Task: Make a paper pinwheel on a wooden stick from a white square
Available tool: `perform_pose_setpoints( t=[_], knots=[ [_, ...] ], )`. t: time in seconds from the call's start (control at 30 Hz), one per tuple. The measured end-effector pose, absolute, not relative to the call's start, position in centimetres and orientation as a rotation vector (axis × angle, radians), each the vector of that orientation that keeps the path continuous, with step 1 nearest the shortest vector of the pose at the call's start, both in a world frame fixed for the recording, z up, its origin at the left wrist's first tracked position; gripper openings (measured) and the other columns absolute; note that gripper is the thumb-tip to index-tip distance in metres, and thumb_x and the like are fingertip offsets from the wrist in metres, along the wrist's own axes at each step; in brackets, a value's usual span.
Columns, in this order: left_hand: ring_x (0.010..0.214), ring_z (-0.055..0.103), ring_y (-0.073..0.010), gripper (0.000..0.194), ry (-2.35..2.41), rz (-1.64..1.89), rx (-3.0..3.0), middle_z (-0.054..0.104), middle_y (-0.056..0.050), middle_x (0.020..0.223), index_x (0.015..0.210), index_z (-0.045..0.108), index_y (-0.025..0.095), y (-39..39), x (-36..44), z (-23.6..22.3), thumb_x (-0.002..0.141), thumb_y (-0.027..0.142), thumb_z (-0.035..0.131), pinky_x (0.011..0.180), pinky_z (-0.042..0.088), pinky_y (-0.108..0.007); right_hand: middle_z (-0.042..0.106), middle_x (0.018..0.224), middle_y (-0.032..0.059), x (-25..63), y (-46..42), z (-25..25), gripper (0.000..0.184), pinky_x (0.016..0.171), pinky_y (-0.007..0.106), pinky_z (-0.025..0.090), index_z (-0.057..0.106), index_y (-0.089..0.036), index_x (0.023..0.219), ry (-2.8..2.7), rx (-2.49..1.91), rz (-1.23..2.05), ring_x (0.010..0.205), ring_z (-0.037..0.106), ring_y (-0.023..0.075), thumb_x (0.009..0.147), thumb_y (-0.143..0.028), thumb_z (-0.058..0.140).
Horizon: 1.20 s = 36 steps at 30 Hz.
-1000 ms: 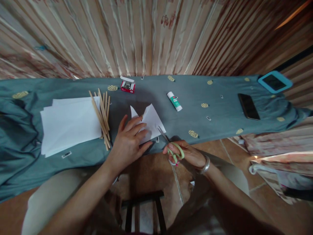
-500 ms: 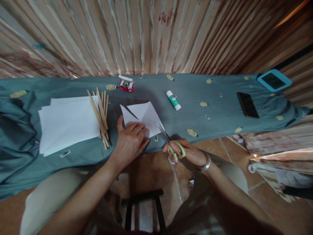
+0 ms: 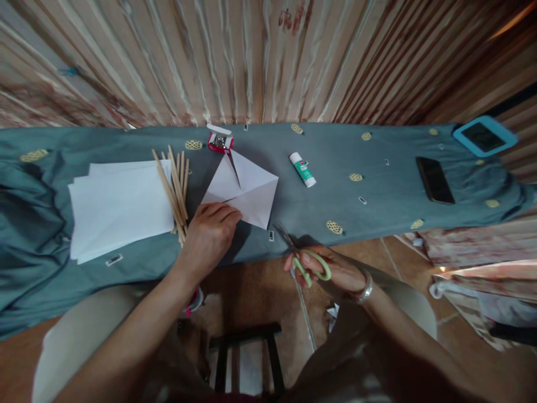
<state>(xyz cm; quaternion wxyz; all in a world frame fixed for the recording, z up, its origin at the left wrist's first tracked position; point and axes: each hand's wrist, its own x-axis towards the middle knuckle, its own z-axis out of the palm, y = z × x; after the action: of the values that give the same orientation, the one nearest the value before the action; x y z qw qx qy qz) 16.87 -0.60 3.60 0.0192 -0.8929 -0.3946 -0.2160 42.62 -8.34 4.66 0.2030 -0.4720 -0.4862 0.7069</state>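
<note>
My left hand grips the near left corner of a white folded and cut paper sheet that lies on the teal cloth. The sheet is spread out, with a slit running in from its far corner. My right hand holds green-handled scissors at the table's near edge, blades pointing up-left toward the paper and apart from it. A bundle of wooden sticks lies just left of my left hand.
A stack of white sheets sits at the left. A small red box of metal bits, a glue stick, a black phone and a blue-cased tablet lie farther back and right. A black stool stands below.
My left hand opened the folded paper out and turned it, so it now lies spread farther back. My right hand with the scissors drifted slightly right and down.
</note>
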Motion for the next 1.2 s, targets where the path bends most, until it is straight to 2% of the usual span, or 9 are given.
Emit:
perform_pose_setpoints(
  t=[0.2,0.57,0.8,1.03,1.2],
  knots=[
    [0.09,0.065,-0.0252,0.02,-1.217,-0.694,-2.803,0.072,-0.012,0.097,0.095,0.068,0.011,-1.0,17.2,2.5,0.089,0.01,0.049,0.077,0.054,-0.038,0.06,0.06,0.0016,41.7,-8.6,4.6,0.066,0.055,0.024,0.037,0.068,-0.011,0.09,-1.4,-1.349,2.009,0.054,0.051,0.0093,0.079,-0.074,0.049],
    [0.097,0.065,-0.0241,0.02,-1.082,-0.784,-2.836,0.071,-0.013,0.103,0.103,0.065,0.009,-1.8,16.8,1.8,0.088,0.008,0.051,0.088,0.054,-0.038,0.059,0.062,0.0007,41.1,-8.6,4.2,0.063,0.055,0.023,0.04,0.067,-0.012,0.088,-1.413,-1.344,1.951,0.055,0.051,0.0086,0.079,-0.071,0.052],
    [0.099,0.064,-0.0247,0.02,-1.05,-0.778,-2.898,0.07,-0.014,0.104,0.103,0.065,0.007,-2.6,17.0,2.0,0.088,0.008,0.052,0.089,0.054,-0.039,0.06,0.063,0.0008,41.0,-8.5,4.4,0.063,0.054,0.024,0.041,0.067,-0.012,0.089,-1.364,-1.35,1.963,0.057,0.053,0.0094,0.076,-0.073,0.054],
    [0.098,0.065,-0.0256,0.02,-1.037,-0.79,-2.921,0.07,-0.015,0.103,0.101,0.066,0.005,-2.9,16.9,2.1,0.089,0.008,0.051,0.086,0.056,-0.04,0.056,0.063,-0.0011,40.6,-8.6,4.4,0.057,0.053,0.023,0.037,0.062,-0.014,0.081,-1.392,-1.327,1.955,0.056,0.048,0.0078,0.076,-0.071,0.056],
    [0.099,0.065,-0.0241,0.021,-1.045,-0.812,-2.928,0.07,-0.015,0.105,0.103,0.066,0.007,-3.0,16.9,1.9,0.091,0.01,0.049,0.089,0.055,-0.039,0.057,0.065,-0.001,40.7,-8.5,4.3,0.057,0.057,0.024,0.039,0.062,-0.014,0.087,-1.467,-1.344,1.927,0.06,0.051,0.0091,0.077,-0.07,0.056]
  ],
)
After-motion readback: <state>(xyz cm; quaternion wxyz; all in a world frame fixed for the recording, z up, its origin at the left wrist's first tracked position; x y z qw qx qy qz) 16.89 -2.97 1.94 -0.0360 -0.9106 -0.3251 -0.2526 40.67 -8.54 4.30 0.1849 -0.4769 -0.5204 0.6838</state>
